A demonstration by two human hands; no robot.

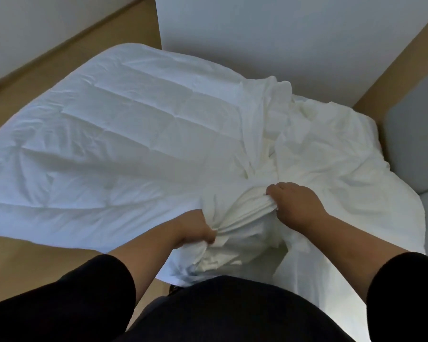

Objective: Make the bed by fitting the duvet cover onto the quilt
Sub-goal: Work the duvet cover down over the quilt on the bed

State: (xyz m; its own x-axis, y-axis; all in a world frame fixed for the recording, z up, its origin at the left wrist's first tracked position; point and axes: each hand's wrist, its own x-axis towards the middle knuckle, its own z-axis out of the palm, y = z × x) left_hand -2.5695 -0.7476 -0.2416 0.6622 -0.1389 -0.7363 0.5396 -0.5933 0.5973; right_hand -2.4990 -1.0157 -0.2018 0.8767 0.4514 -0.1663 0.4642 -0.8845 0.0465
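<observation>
Left hand (195, 227) grips bunched duvet cover (242, 213); right hand (295, 203) grips same.

dim, cool, even light; soft focus; wide-angle bowing at edges

The white stitched quilt (104, 134) lies spread flat across the bed's left side, while the crumpled white duvet cover (319, 154) lies heaped on its right, its near edge bunched into tight pleats.

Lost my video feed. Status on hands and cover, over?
Left hand and right hand both grip bunched cover. Quilt spread flat, mostly uncovered. Nothing in the way.
</observation>
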